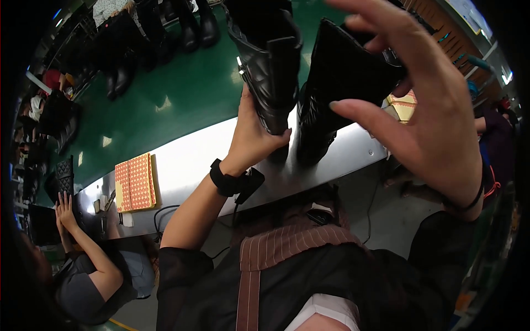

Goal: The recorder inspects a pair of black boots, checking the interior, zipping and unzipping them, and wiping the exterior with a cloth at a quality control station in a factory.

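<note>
Two black boots with quilted shafts stand side by side in front of me, soles toward the metal table edge and open tops upward. My left hand (256,132) is closed round the lower part of the left boot (270,83), its thumb across the near side and its fingers partly hidden behind. My right hand (425,105) is raised close to the camera by the top of the right boot (345,66). Its thumb and fingers are spread apart. Whether a fingertip touches that boot's shaft I cannot tell. A black band with a small box circles my left wrist.
On the metal table edge (190,160) lies a banded stack of yellow sheets with red round stickers (135,182). Another stack (403,105) is past the right boot. More black boots (190,27) stand across the green surface (165,83). A person's hands (66,212) are at the left.
</note>
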`<state>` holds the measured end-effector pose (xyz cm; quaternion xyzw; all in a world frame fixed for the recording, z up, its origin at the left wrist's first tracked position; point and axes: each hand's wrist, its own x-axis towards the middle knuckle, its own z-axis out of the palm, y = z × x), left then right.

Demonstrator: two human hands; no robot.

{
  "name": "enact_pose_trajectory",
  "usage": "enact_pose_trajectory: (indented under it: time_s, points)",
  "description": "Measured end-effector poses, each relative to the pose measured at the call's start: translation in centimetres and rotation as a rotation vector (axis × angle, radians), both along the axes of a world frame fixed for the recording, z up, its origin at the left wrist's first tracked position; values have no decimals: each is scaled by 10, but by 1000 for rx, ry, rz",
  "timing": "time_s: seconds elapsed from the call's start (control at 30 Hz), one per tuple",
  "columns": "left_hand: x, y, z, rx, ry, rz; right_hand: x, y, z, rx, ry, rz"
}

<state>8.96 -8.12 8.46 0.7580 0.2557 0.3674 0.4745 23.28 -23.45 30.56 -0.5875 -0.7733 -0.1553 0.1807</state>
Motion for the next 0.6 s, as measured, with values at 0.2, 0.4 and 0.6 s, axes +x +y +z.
enact_pose_trajectory:
  time_s: [0.2,0.4,0.6]
  points:
    - [-26,1,11,-117,131,-126,74,-23,-19,512,-4,183]
    - [-50,0,22,-56,129,-104,71,-50,-64,399,555,-70]
    - [-55,-19,74,315,-211,183,45,-36,-62,415,300,66]
